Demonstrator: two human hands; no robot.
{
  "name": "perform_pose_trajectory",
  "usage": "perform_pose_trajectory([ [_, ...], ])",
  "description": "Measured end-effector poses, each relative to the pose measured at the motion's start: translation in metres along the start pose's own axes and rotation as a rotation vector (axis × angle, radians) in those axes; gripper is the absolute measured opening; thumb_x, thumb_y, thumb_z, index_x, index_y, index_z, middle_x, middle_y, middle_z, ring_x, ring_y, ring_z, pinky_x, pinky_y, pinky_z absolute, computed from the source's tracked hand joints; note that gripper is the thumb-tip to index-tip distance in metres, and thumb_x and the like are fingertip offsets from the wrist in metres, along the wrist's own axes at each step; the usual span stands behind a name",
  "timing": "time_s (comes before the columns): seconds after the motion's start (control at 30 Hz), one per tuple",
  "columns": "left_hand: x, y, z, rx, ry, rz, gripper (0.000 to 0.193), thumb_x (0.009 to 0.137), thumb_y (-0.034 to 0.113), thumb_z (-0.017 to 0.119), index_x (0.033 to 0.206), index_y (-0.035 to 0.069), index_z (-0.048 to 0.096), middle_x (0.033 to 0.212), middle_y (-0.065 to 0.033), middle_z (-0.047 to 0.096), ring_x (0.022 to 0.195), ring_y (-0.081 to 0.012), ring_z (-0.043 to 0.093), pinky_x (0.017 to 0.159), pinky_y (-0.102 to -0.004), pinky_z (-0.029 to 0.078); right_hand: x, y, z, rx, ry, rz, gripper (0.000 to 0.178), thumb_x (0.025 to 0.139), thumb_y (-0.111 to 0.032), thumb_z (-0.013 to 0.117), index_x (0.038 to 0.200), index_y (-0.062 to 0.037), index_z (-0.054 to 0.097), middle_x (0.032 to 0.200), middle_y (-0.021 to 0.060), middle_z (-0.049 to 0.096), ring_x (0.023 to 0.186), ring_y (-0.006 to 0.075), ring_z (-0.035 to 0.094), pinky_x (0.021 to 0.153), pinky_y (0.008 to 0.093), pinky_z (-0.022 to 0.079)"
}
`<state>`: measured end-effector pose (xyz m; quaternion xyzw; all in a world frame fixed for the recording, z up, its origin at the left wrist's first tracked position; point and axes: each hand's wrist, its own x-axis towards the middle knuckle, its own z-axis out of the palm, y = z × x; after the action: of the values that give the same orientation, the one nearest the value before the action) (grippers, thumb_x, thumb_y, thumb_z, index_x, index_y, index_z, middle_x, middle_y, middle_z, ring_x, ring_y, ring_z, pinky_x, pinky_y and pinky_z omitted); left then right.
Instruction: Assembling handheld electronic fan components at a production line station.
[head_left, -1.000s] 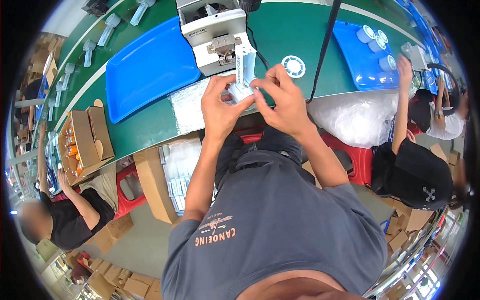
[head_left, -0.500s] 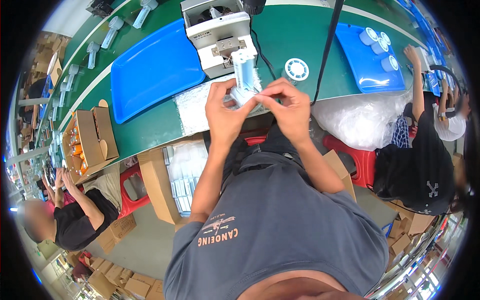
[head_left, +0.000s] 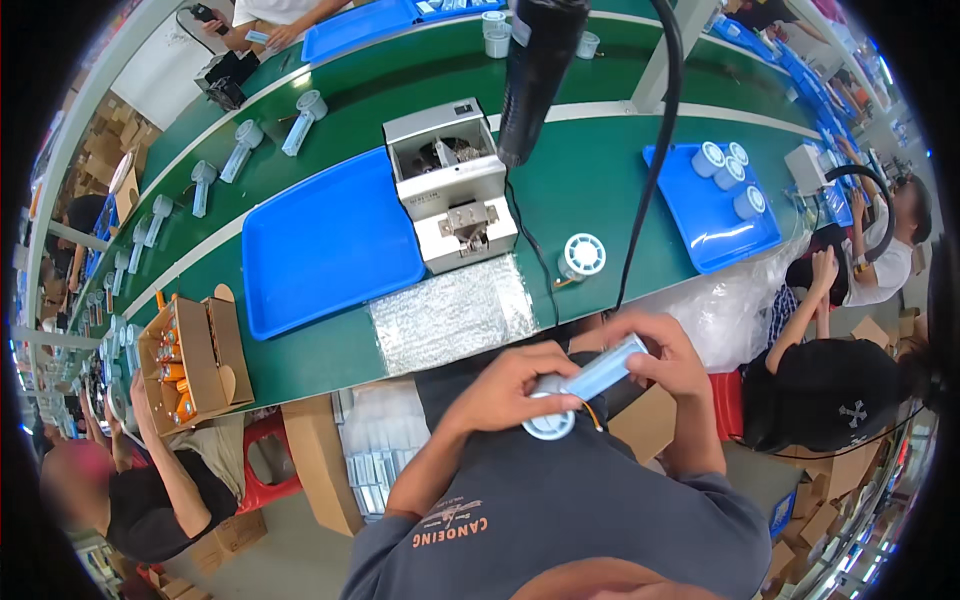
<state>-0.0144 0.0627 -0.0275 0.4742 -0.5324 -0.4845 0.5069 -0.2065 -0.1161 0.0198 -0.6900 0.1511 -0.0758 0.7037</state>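
In front of my chest, my left hand (head_left: pixel 515 388) is closed around a white round cup-shaped part (head_left: pixel 549 423) with a pale ring face. My right hand (head_left: pixel 668 352) grips the far end of a light-blue rectangular block (head_left: pixel 604 371), which slants up and to the right from the cup. Short orange wires (head_left: pixel 593 415) hang out beside the cup. My fingers cover where block and cup meet, so I cannot tell how they join. Beyond my hands, a white round part with a slotted top (head_left: pixel 583 256) stands on the green table.
A grey-white metal machine (head_left: pixel 452 190) stands behind a silvery mat (head_left: pixel 455 312). To its left lies a blue tray (head_left: pixel 330 250); another blue tray (head_left: pixel 715 235) holds several white cups. A carton (head_left: pixel 185 365) with orange items sits far left. A black cable (head_left: pixel 655 165) hangs across the table.
Both hands have come from over the mat by the machine back toward my chest, carrying the part. The block, upright before, now lies slanted, and the view has shifted to show more of the far table.
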Motion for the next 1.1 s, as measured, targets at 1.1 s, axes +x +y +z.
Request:
perform_pose_trajectory([
  [1.1,-0.033,-0.055,-0.063,0.909,1.096,-0.153,0.012,0.075,0.005,0.078,0.083,0.009,0.07,0.069,-0.004,0.059,0.056,-0.0222,0.057,0.051,-0.0322,0.045,0.617,0.058,-0.308,-1.418,1.005,0.203,0.06,0.092,-0.053,0.061,0.123,-0.0033,0.052,0.107,0.0234,0.066,0.104,0.0384,0.067,0.085,0.0499,0.053],
])
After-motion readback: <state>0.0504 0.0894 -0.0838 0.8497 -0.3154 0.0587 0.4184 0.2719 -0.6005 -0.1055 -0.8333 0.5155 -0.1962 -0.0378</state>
